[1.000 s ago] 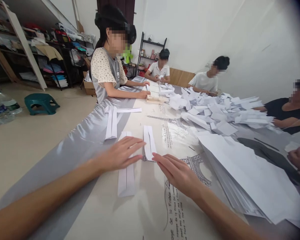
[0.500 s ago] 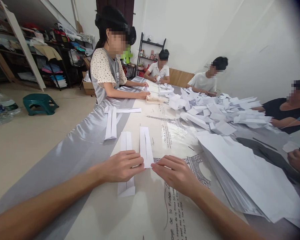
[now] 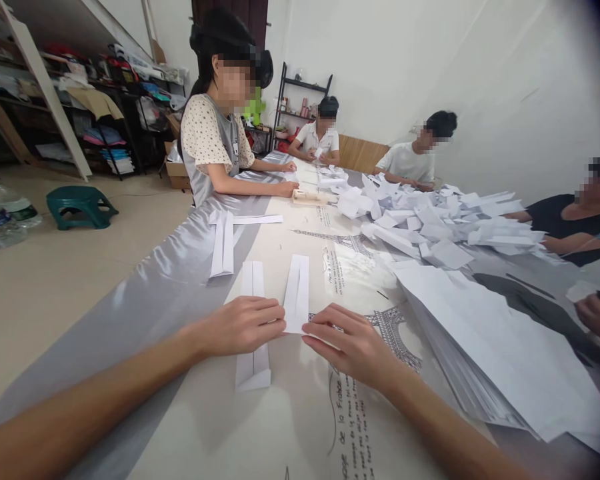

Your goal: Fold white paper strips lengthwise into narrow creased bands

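A narrow folded paper strip (image 3: 297, 293) with a lengthwise slit stands out from the table between my two hands. My left hand (image 3: 253, 325) pinches its lower left corner, with the fingers pressed together. At the lower right corner, the fingertips of my right hand (image 3: 345, 340) grip the edge, and the thumb shows a little below them. Beneath my left hand lies a second folded paper strip (image 3: 253, 373), partly covered, with its near end folded up. Farther off is another folded strip (image 3: 223, 250), which overlaps one lying crosswise (image 3: 260, 219).
A stack of white paper sheets (image 3: 485, 333) lies to my right. Beyond it spreads a large heap of folded papers (image 3: 430, 220). Several people sit or stand around the printed tablecloth (image 3: 220, 427). A green stool (image 3: 81, 203) stands on the floor at left.
The strip between my hands has tilted, its far end swinging to the right. My right thumb has parted slightly from the fingers. The other strips lie as before.
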A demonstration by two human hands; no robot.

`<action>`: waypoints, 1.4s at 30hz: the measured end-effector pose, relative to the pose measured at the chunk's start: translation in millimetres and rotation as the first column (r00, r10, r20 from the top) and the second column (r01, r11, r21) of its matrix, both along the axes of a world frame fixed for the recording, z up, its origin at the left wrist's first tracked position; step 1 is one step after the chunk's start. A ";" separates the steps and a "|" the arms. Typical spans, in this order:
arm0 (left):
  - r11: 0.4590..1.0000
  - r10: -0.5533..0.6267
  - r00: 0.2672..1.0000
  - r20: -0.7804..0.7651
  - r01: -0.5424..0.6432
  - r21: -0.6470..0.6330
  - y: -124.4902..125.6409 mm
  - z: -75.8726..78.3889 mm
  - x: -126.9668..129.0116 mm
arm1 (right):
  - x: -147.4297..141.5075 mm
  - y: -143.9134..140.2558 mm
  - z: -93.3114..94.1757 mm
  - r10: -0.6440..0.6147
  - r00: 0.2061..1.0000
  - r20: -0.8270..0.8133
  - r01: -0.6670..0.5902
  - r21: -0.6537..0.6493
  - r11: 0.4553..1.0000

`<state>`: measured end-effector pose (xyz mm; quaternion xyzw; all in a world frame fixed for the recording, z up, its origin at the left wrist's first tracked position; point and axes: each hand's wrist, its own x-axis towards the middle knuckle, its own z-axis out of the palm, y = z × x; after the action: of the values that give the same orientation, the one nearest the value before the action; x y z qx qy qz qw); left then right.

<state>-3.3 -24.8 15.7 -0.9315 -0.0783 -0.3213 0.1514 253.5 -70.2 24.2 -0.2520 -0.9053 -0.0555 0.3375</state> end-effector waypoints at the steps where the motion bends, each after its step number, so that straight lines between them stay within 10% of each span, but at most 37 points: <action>1: 1.000 0.001 1.000 0.005 -0.001 -0.004 0.2 0.0 -0.2 | 0.1 0.3 0.8 0.001 1.000 -0.014 -0.001 0.004 1.000; 16: 1.000 -0.003 1.000 0.026 0.004 -0.022 -1.0 -0.8 5.0 | -5.9 -2.2 -1.2 0.046 0.966 -0.253 -0.035 0.050 0.998; 42: 0.994 0.084 0.996 0.008 -0.083 -0.075 -1.1 -6.8 5.5 | -3.0 -16.4 -6.7 -0.063 0.996 -0.059 0.067 0.073 0.995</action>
<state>2.2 -26.0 8.9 -0.9306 -0.1301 -0.3166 0.1295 250.6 -86.7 17.6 -0.2700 -0.8839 -0.0932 0.3703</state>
